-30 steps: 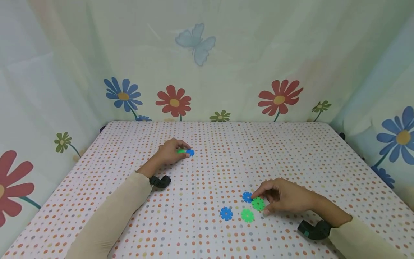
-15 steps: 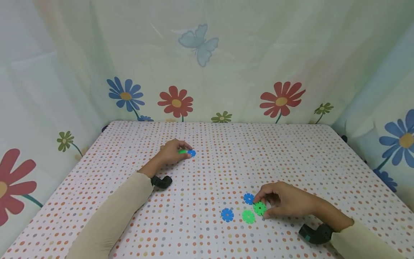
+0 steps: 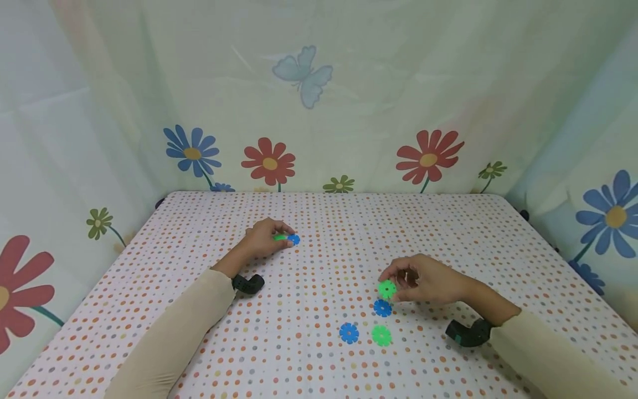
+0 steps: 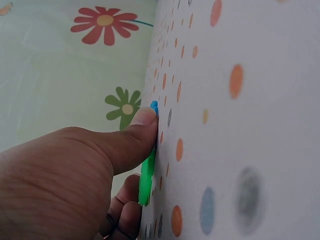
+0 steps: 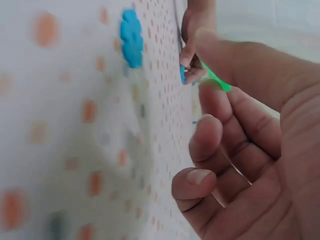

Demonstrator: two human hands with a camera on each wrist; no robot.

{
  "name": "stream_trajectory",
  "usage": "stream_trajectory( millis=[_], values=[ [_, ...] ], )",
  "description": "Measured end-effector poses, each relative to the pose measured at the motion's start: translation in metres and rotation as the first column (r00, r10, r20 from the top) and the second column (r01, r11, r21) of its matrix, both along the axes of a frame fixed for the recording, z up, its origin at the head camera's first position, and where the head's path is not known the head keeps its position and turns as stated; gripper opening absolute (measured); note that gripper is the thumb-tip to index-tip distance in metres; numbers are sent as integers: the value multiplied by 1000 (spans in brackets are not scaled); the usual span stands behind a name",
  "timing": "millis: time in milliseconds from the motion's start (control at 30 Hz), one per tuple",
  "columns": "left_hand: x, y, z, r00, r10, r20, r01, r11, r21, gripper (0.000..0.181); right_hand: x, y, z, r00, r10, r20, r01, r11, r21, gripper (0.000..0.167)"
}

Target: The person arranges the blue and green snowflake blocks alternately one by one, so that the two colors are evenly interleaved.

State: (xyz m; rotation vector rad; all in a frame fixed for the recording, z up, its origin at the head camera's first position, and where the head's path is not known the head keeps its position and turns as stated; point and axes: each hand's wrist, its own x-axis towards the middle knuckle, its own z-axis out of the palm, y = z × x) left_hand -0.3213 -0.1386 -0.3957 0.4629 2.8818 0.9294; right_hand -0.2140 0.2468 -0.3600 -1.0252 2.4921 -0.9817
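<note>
Left hand [image 3: 268,238]: bare, back upward, at the end of a long diagonal reach from the lower left; thumb and fingertips pinch a disc. Long beige left sleeve [image 3: 171,335]: arm well extended; black left wrist camera [image 3: 248,284] at the cuff. Half-covered green notched plastic disc [image 3: 280,237]: under that hand; whether joined to its neighbour cannot be told. Pinched blue notched plastic disc [image 3: 294,239]: low at the white, dot-patterned surface [image 3: 274,360]. Front blue notched plastic disc [image 3: 349,333]: lying flat. Front green notched plastic disc [image 3: 381,335]: flat, just right of the last, apart. Rear blue notched plastic disc [image 3: 382,308]: flat, just beyond the front green one. Raised green notched plastic disc [image 3: 387,288]: tilted, above the surface. Right hand [image 3: 428,280]: thumb and index finger pinching this raised disc, other fingers loosely curled, wrist angled inward. Black right wrist camera [image 3: 468,332]: below the forearm. Beige right sleeve [image 3: 553,354]: entering from lower right.
</note>
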Motion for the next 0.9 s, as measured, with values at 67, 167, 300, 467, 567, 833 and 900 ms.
stream_trajectory(
  millis=[67, 167, 300, 467, 567, 833, 900],
  values=[
    [-1, -1, 1, 1000, 0, -4, 0, 1000, 1, 25, -12, -8, 3, 1000, -5, -10, 5, 1000, 8, 28],
    [-2, -2, 0, 1000, -8, -13, 8, 1000, 3, 26, -30, -22, 7, 1000, 15, -6, -15, 999, 42, 28],
    [-3, -2, -1, 1000, -16, -17, 16, 1000, 10, 26, -51, -43, 10, 998, 69, 11, -70, 992, 106, 26],
    [0, -1, -2, 1000, -8, -4, 8, 1000, 18, 25, -74, -71, 9, 995, 97, 16, -98, 982, 164, 25],
    [1, -1, -2, 1000, -9, -8, 10, 1000, 13, 25, -87, -88, 7, 997, 74, 34, -79, 977, 196, 25],
    [-2, -1, -3, 1000, 0, -24, 0, 1000, 9, 26, -117, -122, 2, 999, 39, -22, -33, 972, 233, 26],
    [-2, -1, -2, 1000, 1, -27, 0, 1000, 7, 25, -123, -128, 1, 999, 23, -37, -14, 972, 233, 26]
  ],
)
